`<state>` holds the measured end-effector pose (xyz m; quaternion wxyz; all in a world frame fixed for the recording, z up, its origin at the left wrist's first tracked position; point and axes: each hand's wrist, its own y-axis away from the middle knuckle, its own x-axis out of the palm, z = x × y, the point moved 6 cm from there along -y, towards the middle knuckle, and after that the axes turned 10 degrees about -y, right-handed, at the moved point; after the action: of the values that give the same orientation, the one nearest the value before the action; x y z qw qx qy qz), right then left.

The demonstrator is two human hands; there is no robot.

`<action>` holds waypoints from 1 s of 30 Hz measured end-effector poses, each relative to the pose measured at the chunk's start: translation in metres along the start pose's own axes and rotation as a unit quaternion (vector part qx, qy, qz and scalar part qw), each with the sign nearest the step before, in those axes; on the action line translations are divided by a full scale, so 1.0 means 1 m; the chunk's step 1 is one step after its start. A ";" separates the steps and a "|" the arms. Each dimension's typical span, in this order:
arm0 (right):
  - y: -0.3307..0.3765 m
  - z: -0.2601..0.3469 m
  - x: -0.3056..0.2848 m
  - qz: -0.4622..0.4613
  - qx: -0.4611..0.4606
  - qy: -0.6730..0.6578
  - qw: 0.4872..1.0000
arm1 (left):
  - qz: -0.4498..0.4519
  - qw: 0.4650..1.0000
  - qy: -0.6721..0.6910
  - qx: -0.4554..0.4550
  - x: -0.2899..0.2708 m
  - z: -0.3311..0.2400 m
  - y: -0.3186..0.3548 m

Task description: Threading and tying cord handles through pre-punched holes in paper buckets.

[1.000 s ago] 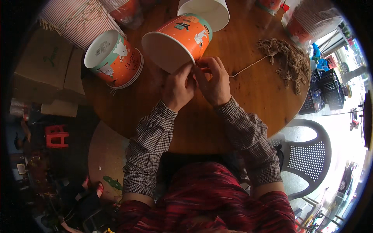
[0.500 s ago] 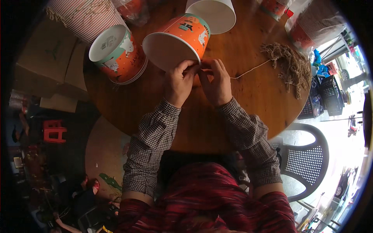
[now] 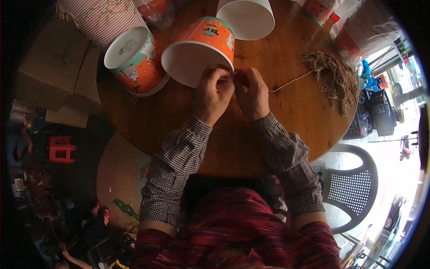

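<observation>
A big orange cup (image 3: 204,45) is tipped over at 11 o'clock from the hands, its white mouth facing the person. Its round rim touches or nearly touches the fingers.

Brown wood shows between the cup and a messy pile of string (image 3: 333,80) at 3 o'clock. The round table (image 3: 286,121) has its near edge at 6 o'clock, past the wrists.

The orange cup has green trim, little animal pictures and tiny writing. Another orange cup (image 3: 145,74) sits upside down at 10 o'clock, with small dark marks on its bottom.

The left hand (image 3: 212,96) is curled narrow, thumb and finger close together by the rim. The right hand (image 3: 253,92) is bent narrow too, just beside it, and a thin string (image 3: 291,82) runs from it toward the pile. One cannot tell what either hand pinches. Both arms reach up from 6 o'clock, wrists apart.

A white cup (image 3: 246,20) lies at 12 o'clock.
</observation>
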<state>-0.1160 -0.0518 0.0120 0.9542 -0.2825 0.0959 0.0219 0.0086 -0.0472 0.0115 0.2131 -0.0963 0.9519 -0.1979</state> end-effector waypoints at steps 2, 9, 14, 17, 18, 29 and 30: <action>-0.001 -0.007 -0.001 -0.017 0.029 -0.042 0.999 | -0.066 0.963 -0.148 0.215 -0.004 -0.028 0.005; 0.001 -0.017 0.003 0.005 0.058 -0.090 0.994 | -0.042 0.964 -0.086 0.249 0.000 -0.031 0.004; 0.004 -0.039 0.012 0.088 0.196 -0.201 0.956 | -0.044 0.979 -0.037 0.196 -0.001 -0.012 -0.003; 0.010 -0.029 0.009 0.062 0.212 -0.102 0.970 | -0.060 0.980 -0.034 0.186 -0.006 -0.004 -0.008; 0.012 -0.032 0.006 0.061 0.212 -0.101 0.970 | -0.063 0.979 -0.056 0.188 -0.006 -0.004 -0.009; 0.002 0.016 -0.017 0.013 -0.074 0.137 0.988 | -0.013 0.966 -0.134 0.221 0.002 -0.008 -0.003; -0.005 0.013 -0.024 -0.018 -0.095 0.118 0.988 | 0.004 0.971 -0.124 0.205 0.003 -0.008 -0.003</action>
<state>-0.1371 -0.0488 0.0300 0.9051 -0.3746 0.2002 -0.0201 0.0025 -0.0485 0.0180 0.3456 -0.0701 0.8576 -0.3744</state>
